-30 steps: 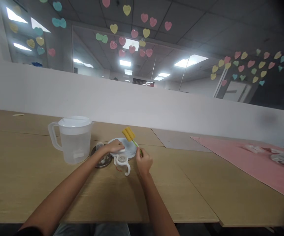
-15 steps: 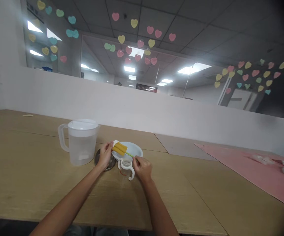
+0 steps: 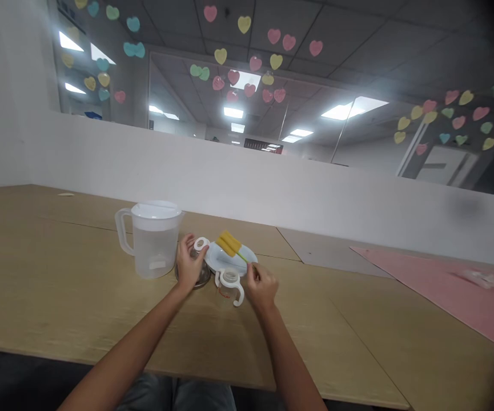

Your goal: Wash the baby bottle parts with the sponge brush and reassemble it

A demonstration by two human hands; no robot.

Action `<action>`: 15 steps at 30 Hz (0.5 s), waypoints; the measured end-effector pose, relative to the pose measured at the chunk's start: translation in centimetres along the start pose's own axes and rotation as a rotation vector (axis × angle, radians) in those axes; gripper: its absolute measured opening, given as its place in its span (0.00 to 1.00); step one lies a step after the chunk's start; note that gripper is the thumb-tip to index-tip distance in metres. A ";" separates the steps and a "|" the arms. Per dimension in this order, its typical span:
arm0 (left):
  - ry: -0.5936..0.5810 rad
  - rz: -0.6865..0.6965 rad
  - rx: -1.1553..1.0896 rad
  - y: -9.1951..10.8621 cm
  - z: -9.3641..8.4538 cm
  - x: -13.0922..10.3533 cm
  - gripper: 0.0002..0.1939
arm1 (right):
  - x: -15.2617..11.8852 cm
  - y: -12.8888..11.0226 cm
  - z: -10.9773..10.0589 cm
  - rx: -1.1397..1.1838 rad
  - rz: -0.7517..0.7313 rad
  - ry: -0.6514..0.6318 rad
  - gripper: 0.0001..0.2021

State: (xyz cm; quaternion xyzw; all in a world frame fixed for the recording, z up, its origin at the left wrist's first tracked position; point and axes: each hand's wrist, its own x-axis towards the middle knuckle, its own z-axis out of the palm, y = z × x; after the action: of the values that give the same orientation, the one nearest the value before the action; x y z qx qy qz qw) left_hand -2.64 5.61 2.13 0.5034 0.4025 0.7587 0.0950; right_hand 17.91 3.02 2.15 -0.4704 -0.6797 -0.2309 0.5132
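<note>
My right hand [image 3: 262,285] is closed on the thin green handle of a yellow sponge bottle brush [image 3: 228,244], whose head is raised above a pale bowl [image 3: 247,254]. Between thumb and fingers, my left hand [image 3: 190,264] pinches a white bottle ring cap [image 3: 201,244] with a round hole in it. A clear baby bottle [image 3: 228,292] with white curved side handles stands upright between my hands, its mouth uncovered. Partly hidden behind my left hand lies a dark round metal dish [image 3: 204,278].
A lidded translucent pitcher [image 3: 156,245] holding clear liquid stands left of my left hand. A pink mat [image 3: 439,291] covers the table's right side, with a blurred whitish item on it. A low white wall [image 3: 229,181] and window bound the table's far side.
The brush head has come away from the white ring cap, moving up and right. My left hand keeps the cap, now turned with its hole showing. The whole view has shifted slightly.
</note>
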 end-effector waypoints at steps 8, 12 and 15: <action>-0.103 0.290 0.317 -0.3 -2.0 0.5 0.21 | 0.4 0.3 0.3 -0.131 0.035 0.070 0.19; -0.209 0.272 0.425 -2.2 -3.4 0.9 0.20 | 0.5 0.4 0.3 -0.147 0.083 0.051 0.21; -0.354 0.215 0.498 -3.4 -3.9 0.5 0.19 | 0.3 0.2 0.5 -0.141 0.058 0.028 0.22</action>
State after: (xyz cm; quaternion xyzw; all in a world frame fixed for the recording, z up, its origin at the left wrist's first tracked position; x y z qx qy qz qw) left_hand -6.99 6.12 -0.60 0.6749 0.4974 0.5434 -0.0435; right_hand 17.83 3.59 2.24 -0.5217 -0.6404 -0.2699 0.4948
